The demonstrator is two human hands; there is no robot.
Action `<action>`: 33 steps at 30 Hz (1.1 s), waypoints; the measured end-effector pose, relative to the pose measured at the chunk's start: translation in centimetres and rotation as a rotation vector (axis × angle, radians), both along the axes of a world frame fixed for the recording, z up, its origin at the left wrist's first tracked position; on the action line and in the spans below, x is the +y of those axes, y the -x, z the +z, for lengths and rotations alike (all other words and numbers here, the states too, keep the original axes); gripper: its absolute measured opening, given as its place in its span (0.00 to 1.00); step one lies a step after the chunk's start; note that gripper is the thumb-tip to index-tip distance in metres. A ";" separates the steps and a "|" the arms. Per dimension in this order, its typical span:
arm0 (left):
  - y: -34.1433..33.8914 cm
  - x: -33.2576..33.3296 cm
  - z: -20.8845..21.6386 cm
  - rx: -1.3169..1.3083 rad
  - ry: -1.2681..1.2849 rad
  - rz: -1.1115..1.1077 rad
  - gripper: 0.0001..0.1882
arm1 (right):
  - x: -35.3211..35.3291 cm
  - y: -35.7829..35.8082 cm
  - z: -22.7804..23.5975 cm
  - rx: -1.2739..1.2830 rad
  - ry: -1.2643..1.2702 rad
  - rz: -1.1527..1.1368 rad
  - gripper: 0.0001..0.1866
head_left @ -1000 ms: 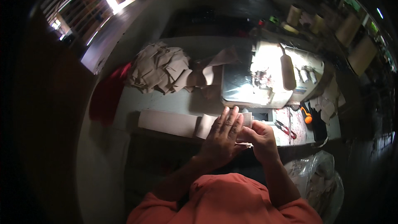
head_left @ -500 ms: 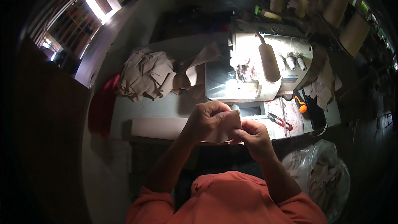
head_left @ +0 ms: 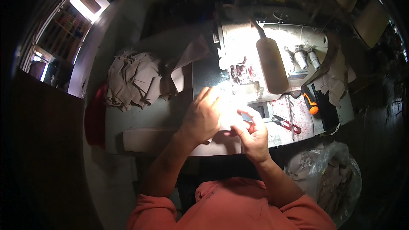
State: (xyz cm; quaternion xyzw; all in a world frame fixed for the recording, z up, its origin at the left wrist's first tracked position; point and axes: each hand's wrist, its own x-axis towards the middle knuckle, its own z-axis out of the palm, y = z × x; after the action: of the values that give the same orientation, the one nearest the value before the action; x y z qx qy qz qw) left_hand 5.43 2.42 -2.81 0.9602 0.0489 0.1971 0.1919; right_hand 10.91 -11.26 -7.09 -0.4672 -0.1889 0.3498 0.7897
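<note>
Under the glare of the lamp, a small beige piece of cloth (head_left: pixel 227 117) lies between my two hands in front of the sewing machine (head_left: pixel 294 38). Its outline is largely washed out by the light. My left hand (head_left: pixel 202 117) grips its left side, back of the hand up and fingers toward the machine's needle area (head_left: pixel 243 70); its thumb is hidden. On the other side, my right hand (head_left: pixel 252 134) pinches the cloth's lower right edge between thumb and curled fingers, while the index finger arches above, apart from the thumb.
A heap of beige cloth pieces (head_left: pixel 134 79) sits left on the table, a strip (head_left: pixel 187 64) beside it. The lamp head (head_left: pixel 272 66) hangs over the machine. Red-handled thread snips (head_left: pixel 286 123), an orange-ended tool (head_left: pixel 313 109) and a scrap-filled plastic bag (head_left: pixel 328 179) are at the right.
Both hands have moved the cloth away from me, into the bright light near the machine. The left hand has turned with its fingers pointing forward. The whole view has shifted slightly.
</note>
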 end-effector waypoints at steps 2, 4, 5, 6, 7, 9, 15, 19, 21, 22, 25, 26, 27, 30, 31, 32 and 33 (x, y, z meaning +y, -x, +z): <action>-0.9 0.8 -0.1 -0.006 0.051 0.018 0.07 | 0.3 -0.8 0.0 -0.086 0.063 0.042 0.12; -1.7 1.4 0.3 -0.024 0.048 -0.017 0.07 | 0.6 -1.6 0.6 -0.162 0.146 0.091 0.10; -2.1 1.7 0.3 -0.049 0.053 -0.019 0.07 | 0.9 -1.8 0.9 -0.126 0.147 0.078 0.10; -2.3 1.7 0.5 -0.077 0.054 -0.026 0.07 | 1.0 -2.0 0.9 -0.123 0.160 0.084 0.10; -2.4 1.6 0.9 -0.105 0.056 -0.033 0.07 | 1.0 -2.1 0.8 -0.119 0.173 0.090 0.10; -2.5 1.3 0.8 -0.195 -0.007 -0.002 0.07 | 1.1 -2.3 0.6 -0.129 0.180 0.087 0.10; -1.0 0.9 -1.1 -0.176 0.006 0.045 0.08 | 2.1 -2.2 0.9 -0.049 0.137 0.037 0.10; -2.2 3.8 -1.7 0.050 0.063 0.179 0.11 | -0.1 -2.1 0.4 -0.054 0.121 0.074 0.10; -3.4 5.3 -1.4 0.178 -0.039 0.182 0.13 | -1.6 -2.0 -0.1 -0.058 0.137 0.054 0.09; -4.1 6.0 -1.4 0.198 -0.240 0.169 0.13 | -2.3 -2.0 -0.2 -0.065 0.163 0.047 0.09; -5.0 9.9 -2.7 -0.031 -0.596 0.147 0.14 | -4.1 -1.5 -0.7 -0.079 0.212 0.020 0.10; -4.9 13.1 -6.1 0.085 -0.652 0.198 0.15 | -4.3 -1.2 -0.4 -0.110 0.194 0.044 0.10; -4.5 16.5 -9.6 0.206 -0.704 0.247 0.17 | -4.4 -0.9 -0.2 -0.134 0.183 0.067 0.10; -2.3 9.2 -2.1 -0.475 0.399 0.336 0.12 | -6.0 -1.9 -0.8 -0.149 0.208 -0.008 0.10; -0.1 5.8 -0.7 -0.384 0.394 0.339 0.11 | -6.4 -2.1 -1.0 -0.146 0.220 -0.014 0.10; 2.1 2.6 -0.6 -0.301 0.393 0.342 0.10 | -6.8 -2.1 -1.2 -0.153 0.237 -0.020 0.10; 3.9 0.1 -1.0 -0.149 0.261 0.130 0.11 | -6.9 -2.0 -1.1 -0.159 0.227 -0.012 0.10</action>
State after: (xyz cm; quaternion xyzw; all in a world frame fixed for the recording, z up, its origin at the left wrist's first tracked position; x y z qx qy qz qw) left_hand 1.50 2.52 -3.85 0.9046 0.1217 0.2720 0.3047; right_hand 12.91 -18.19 -8.23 -0.5808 -0.2072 0.3263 0.7164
